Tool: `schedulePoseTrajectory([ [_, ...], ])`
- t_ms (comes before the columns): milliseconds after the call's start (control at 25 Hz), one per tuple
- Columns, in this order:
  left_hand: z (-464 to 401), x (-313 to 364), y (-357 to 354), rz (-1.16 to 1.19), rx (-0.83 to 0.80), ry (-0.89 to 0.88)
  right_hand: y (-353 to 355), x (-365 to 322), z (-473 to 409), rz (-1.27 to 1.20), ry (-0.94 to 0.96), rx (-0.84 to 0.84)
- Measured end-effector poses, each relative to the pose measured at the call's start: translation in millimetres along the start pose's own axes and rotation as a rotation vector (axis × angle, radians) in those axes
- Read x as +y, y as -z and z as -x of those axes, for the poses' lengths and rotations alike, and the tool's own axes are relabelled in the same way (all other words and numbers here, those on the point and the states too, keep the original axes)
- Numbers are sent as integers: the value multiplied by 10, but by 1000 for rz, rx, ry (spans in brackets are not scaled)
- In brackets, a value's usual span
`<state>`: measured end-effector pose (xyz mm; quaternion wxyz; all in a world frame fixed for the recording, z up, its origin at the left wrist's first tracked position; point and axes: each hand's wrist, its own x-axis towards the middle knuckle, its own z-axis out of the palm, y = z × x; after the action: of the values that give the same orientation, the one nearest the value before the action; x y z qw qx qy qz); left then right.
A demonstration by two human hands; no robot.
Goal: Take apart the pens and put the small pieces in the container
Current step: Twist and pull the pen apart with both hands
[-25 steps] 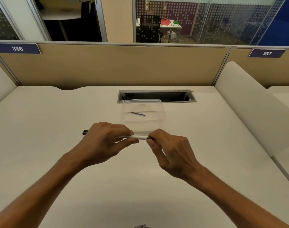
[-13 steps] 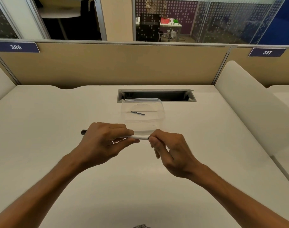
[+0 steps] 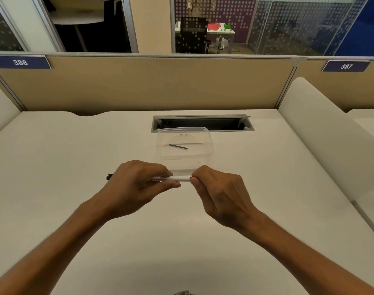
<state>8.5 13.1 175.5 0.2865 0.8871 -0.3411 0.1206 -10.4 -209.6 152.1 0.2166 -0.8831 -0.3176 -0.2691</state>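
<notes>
A slim white plastic pen with a dark tip (image 3: 177, 178) is held level above the pale cream desk (image 3: 54, 158), its long axis running left to right across the person's front, roughly parallel to the near wall of the clear, lidless plastic container (image 3: 185, 133) that stands just beyond the hands. The left hand (image 3: 137, 186) is wrapped over the left and middle part of the barrel, fingers curled shut around it with the thumb pressed along the underside, so that only the dark end (image 3: 109, 177) pokes out past the knuckles on the left. The right hand (image 3: 222, 196) meets the pen at its opposite end: its thumb and forefinger are pinched closed on the right tip of the barrel, the other fingers folded loosely into the palm. Whatever small part sits under that pinch is hidden by the fingertips. Judging from this grip, the step in hand is the freeing of an end piece, and the move turns on the axis: a twist or pull by the right hand should run along the barrel, outward to the right, while the left hand keeps the body steady. One thin dark rod (image 3: 178, 146) already lies flat on the container's floor, and the right hand is the nearer one to drop a loosened piece there.
</notes>
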Motion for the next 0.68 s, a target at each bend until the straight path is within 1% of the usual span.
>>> schedulePoseTrajectory([
  [160, 41, 10, -60, 100, 25, 10, -65, -68, 32, -183, -66, -12],
  [320, 53, 30, -100, 54, 62, -7, -57, -118, 2, -349, -179, -53],
  [360, 46, 41, -94, 12, 70, -23, -61, -134, -3, -395, -232, -65],
  [440, 37, 56, -82, -152, 82, -86, -78, -168, -15, -532, -392, -110],
  [560, 55, 44, -110, -424, 84, -204, -52, -179, -40, -848, -674, -258],
  [640, 71, 30, -124, -519, 82, -251, -12, -165, -70, -1029, -818, -353],
  [680, 72, 22, -131, -526, 80, -262, 3, -153, -75, -1060, -850, -374],
])
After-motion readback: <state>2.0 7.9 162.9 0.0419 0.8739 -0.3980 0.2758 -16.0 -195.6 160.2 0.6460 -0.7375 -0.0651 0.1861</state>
